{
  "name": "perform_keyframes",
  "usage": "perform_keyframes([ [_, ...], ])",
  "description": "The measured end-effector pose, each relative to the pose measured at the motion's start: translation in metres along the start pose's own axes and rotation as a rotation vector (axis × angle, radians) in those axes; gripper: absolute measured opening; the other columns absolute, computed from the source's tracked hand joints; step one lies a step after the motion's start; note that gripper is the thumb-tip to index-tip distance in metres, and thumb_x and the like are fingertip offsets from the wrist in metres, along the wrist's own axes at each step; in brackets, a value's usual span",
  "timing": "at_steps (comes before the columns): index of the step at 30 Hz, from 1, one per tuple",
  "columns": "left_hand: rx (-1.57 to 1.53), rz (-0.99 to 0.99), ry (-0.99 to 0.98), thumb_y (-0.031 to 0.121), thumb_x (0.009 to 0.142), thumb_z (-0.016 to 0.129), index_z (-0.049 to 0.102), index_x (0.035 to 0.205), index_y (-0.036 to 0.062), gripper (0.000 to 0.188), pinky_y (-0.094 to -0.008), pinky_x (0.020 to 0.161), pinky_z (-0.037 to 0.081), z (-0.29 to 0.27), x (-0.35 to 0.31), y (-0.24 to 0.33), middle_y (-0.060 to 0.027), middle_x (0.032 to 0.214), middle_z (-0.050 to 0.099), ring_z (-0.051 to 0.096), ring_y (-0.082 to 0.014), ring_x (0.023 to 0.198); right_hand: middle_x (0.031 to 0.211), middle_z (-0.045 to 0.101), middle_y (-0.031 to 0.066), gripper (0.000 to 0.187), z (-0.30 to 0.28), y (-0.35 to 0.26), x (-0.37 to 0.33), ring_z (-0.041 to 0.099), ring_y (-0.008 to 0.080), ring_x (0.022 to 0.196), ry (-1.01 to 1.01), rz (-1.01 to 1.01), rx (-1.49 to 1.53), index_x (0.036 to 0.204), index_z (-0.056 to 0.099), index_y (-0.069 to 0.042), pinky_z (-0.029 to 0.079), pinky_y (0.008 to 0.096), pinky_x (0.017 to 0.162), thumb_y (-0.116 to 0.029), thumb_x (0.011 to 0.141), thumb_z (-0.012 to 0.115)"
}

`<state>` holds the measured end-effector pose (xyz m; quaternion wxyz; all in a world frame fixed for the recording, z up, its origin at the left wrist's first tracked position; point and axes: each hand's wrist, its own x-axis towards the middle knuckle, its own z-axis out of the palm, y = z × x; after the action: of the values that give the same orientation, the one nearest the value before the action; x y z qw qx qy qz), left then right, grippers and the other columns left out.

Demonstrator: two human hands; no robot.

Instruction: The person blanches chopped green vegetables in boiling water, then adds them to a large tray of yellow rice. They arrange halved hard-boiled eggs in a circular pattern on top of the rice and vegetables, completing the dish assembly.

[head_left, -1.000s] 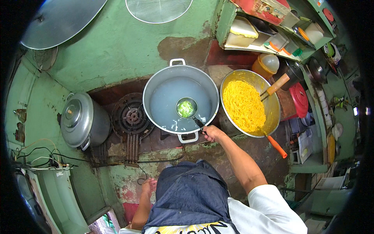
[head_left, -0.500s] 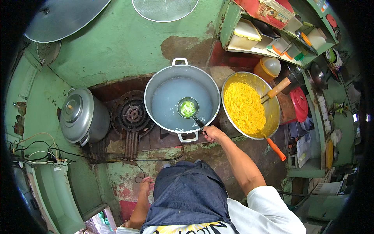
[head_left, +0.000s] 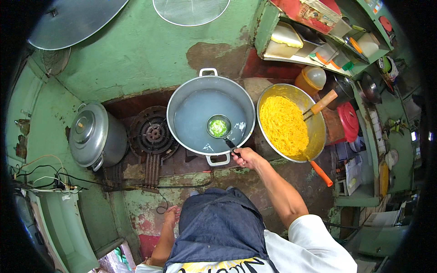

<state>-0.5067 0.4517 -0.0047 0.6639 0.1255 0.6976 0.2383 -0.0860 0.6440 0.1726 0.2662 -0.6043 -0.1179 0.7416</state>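
My right hand (head_left: 246,158) is closed around the black handle of a small round strainer (head_left: 226,132). The strainer's bowl hangs over the cloudy water inside a large, two-handled metal pot (head_left: 182,86). Chopped green and pale vegetables (head_left: 218,128) lie in the bowl. Right of the pot, a metal basin (head_left: 319,132) contains yellow noodles (head_left: 283,125), a wooden-handled tool (head_left: 324,101) and an orange-handled utensil (head_left: 322,174). My left hand (head_left: 171,214) hangs low beside my dark apron, loosely open, with nothing visible in it.
A lidded metal pot (head_left: 93,136) stands at the left, beside a gas burner (head_left: 154,131). Black cables run along the stove front. An orange tub (head_left: 310,81) and red lid (head_left: 348,122) sit beyond the basin. Shelves (head_left: 314,62) with containers overhang the right.
Very little differs. The view has shifted slightly, and the strainer with the vegetables stays over the water in my right hand. Light reflections on the water have changed.
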Motion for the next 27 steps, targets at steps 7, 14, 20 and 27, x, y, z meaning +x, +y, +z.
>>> perform_keyframes([
  [7,-0.014,-0.082,0.019,0.022,0.093,0.049,0.059,0.113,0.0157,0.023,-0.0306,0.056,0.049,-0.009,0.001,0.000,-0.0010,0.097,0.067,0.063,-0.0145,0.071,0.060,0.046,-0.0027,0.015,0.037,0.009,-0.030,0.036,0.0080,0.045,0.022,-0.128,0.222,0.088,0.048,-0.008,0.029,0.0239,0.041,-0.020,0.095,0.041],
  [14,0.013,-0.014,-0.025,0.024,0.092,0.051,0.059,0.110,0.0133,0.023,-0.0324,0.057,0.050,-0.013,0.008,-0.003,-0.0034,0.096,0.066,0.063,-0.0175,0.074,0.058,0.045,-0.0017,0.017,0.013,0.011,-0.001,0.034,0.0084,0.039,0.112,-0.102,0.052,0.085,0.049,-0.008,0.024,0.0254,0.034,-0.020,0.094,0.041],
  [20,0.034,0.035,-0.004,0.023,0.092,0.051,0.059,0.110,0.0135,0.022,-0.0304,0.056,0.049,0.000,0.000,0.004,-0.0032,0.099,0.065,0.063,-0.0171,0.075,0.058,0.048,-0.0004,0.018,0.001,0.012,0.009,0.037,0.0077,0.039,0.127,-0.005,0.002,0.078,0.049,-0.007,0.027,0.0233,0.032,-0.018,0.091,0.043],
  [27,0.071,-0.037,0.003,0.028,0.090,0.054,0.061,0.109,0.0186,0.023,-0.0328,0.065,0.047,-0.006,-0.020,-0.001,0.0007,0.102,0.065,0.057,-0.0142,0.078,0.060,0.048,0.0017,0.018,-0.011,-0.009,0.013,0.038,0.0103,0.041,0.074,0.070,-0.361,0.079,0.045,-0.006,0.028,0.0260,0.034,-0.019,0.091,0.040],
])
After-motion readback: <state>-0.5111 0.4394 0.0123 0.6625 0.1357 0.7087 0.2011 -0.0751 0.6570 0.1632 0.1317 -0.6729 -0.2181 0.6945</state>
